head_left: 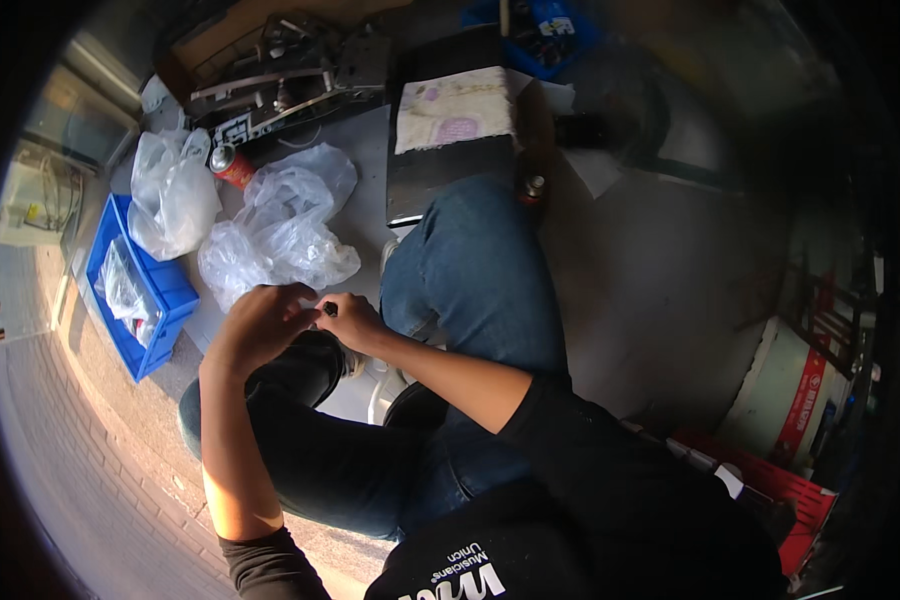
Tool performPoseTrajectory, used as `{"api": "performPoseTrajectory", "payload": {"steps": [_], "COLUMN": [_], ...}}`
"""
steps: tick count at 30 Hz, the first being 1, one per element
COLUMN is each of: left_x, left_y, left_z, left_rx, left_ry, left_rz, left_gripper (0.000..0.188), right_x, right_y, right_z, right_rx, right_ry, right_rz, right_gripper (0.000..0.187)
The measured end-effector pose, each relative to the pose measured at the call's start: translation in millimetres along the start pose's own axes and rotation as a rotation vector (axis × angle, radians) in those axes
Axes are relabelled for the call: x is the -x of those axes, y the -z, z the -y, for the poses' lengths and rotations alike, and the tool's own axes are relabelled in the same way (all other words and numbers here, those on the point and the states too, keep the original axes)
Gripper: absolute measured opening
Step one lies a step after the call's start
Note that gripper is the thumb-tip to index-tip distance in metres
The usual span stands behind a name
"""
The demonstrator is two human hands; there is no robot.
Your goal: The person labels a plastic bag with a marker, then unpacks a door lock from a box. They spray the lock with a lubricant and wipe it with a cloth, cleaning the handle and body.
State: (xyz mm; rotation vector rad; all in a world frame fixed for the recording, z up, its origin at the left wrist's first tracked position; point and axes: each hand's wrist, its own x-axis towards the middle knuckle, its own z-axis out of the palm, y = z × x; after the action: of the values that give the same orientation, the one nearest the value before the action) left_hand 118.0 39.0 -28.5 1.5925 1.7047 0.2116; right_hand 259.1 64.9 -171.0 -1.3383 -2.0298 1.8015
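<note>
My two hands meet over my bent left leg, just in front of the crumpled clear plastic bags. My right hand (353,323) is closed round a small dark piece (330,310), whose dark round end shows at the fist; its kind is too small to tell. My left hand (262,326) is curled beside it, fingertips drawn in and nearly touching the right hand. What the left fingers pinch, if anything, is hidden. The nearest clear plastic bag (285,245) lies on the floor just beyond my hands.
A blue bin (175,320) with a bagged item stands at left, near a white bag (175,195) and red can (232,166). Ahead are a box of metal parts (280,85) and a black case (440,185) bearing a stained cloth (455,112). A red crate (795,500) stands at right.
</note>
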Motion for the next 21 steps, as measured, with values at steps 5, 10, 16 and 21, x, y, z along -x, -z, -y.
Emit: {"api": "performPoseTrajectory", "payload": {"steps": [5, 10, 16, 21], "left_x": [-7, -7, 4, 42], "left_y": [-10, -35, -45, -56], "left_z": [-3, -42, -69, -70], "left_rx": [0.176, 0.454, 0.388, 0.258], "left_ry": [0.138, -0.025, -0.065, 0.074], "left_rz": [-0.286, -0.332, -0.599, -0.700], "left_gripper": [0.043, 0.048, 0.040, 0.034], "right_x": [62, 121, 221, 270], "right_y": [76, 156, 268, 311], "right_z": [53, 60, 43, 9], "right_rx": [-0.670, -0.486, -0.766, -0.897], "right_ry": [0.141, 0.487, 0.455, 0.596], "right_rz": [-0.023, -0.356, -0.512, -0.740], "right_gripper": [0.022, 0.036, 0.020, 0.025]}}
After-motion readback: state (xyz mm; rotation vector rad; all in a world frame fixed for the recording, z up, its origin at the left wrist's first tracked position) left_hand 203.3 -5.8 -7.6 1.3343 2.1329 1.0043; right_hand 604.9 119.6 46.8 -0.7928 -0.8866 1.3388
